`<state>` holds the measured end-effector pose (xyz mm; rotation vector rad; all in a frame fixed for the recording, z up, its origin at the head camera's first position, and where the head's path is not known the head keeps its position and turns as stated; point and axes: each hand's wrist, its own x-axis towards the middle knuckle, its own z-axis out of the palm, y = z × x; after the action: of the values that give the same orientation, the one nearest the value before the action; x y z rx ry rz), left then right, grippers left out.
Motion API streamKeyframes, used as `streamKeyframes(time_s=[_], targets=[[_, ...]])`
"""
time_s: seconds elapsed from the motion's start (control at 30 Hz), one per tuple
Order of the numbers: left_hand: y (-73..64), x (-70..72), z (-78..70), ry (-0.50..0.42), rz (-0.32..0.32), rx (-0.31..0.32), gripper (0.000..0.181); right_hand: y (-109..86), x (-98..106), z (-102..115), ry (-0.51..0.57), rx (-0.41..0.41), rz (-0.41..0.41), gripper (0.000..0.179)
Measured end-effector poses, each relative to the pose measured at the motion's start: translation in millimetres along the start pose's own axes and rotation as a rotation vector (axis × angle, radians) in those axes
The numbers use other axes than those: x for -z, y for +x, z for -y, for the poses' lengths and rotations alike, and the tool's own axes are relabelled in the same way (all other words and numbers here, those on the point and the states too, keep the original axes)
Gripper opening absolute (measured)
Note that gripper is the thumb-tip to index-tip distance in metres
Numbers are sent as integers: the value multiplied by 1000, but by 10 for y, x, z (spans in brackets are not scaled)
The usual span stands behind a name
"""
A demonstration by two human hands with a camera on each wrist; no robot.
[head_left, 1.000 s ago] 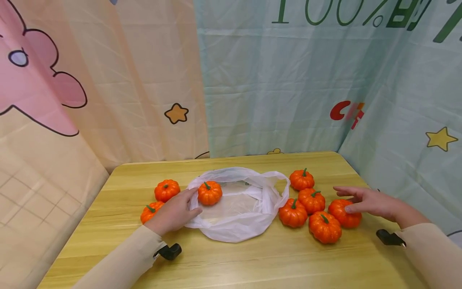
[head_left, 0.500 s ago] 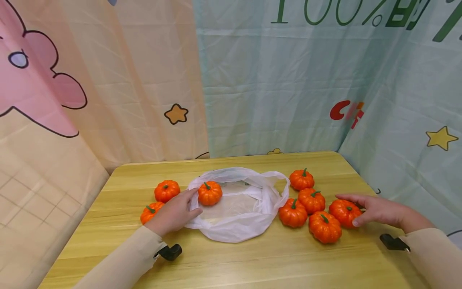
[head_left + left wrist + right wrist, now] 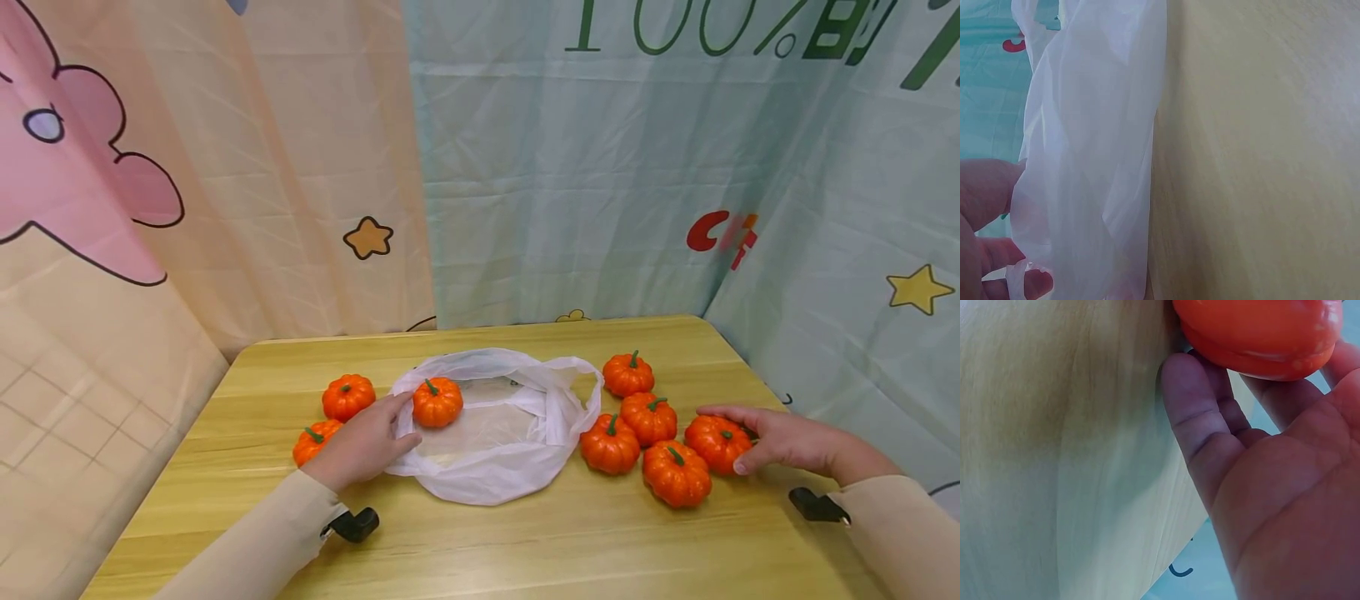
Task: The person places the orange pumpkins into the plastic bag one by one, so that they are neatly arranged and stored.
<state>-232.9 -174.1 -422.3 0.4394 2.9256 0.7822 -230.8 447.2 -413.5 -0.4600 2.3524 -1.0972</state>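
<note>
So the right hand (image 3: 798, 440) is curled partway round a shiny orange ribbed pumpkin with a short green stem (image 3: 717, 445), thumb on the near side and fingers on the far side. That pumpkin is on the wooden surface (image 3: 510, 554), at the right end of a bunch with four more pumpkins (image 3: 677, 474) just to its left.

The left hand (image 3: 358, 450) is over at the left rim of a thin white plastic bag (image 3: 491, 483) lying with its mouth open. Thumb and fingers are spread pretty wide, tips tucked in at the rim, and the left wrist view has a strip of plastic crossing a couple of fingers. Can't tell how firmly it's got the bag, tbh. One pumpkin (image 3: 437, 403) sits inside the bag, right by those fingertips. Two others (image 3: 348, 397) are left of the bag, the nearer one partly hidden behind the hand.
</note>
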Motion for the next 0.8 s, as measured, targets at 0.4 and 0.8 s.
streamKeyframes(time_s=[0.4,0.8], targets=[[-6,0,4,2,-4,2,74,30,28,-61,58,16,32,75],[-8,5,-1,0,-3,7,75,31,30,20,-24,7,9,80]])
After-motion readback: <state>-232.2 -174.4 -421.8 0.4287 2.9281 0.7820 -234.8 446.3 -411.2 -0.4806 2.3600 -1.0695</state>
